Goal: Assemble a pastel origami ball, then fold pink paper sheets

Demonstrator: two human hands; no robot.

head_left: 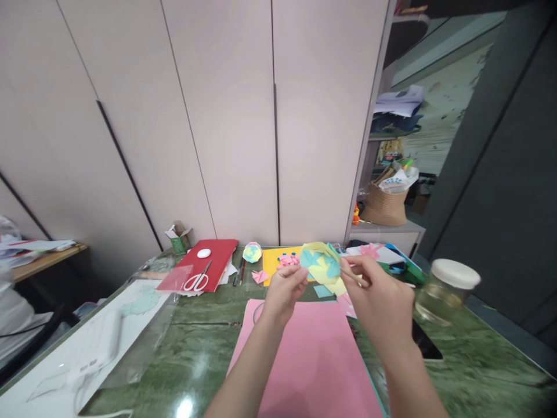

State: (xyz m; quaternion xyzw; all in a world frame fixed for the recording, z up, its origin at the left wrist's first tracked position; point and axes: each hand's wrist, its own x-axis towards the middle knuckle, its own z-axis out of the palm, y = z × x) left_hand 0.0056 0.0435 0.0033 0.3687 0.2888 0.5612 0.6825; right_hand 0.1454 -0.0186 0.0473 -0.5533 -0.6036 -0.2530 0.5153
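Above the pink sheet (pixel 313 360), the left hand (pixel 282 293) is pinching a yellow-and-blue paper piece (pixel 322 264) while the right hand (pixel 380 302) is gripping a thin stick (pixel 353 275) against it.

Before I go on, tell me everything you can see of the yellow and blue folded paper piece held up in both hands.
The folded paper piece looks like thin craft paper, pale yellow with light blue patches, creased into a rounded, puffed form. It is held in the air above the green table and the pink sheet. The left hand pinches its lower left edge; the right hand touches its right side while holding a thin stick against it. Its back is hidden.
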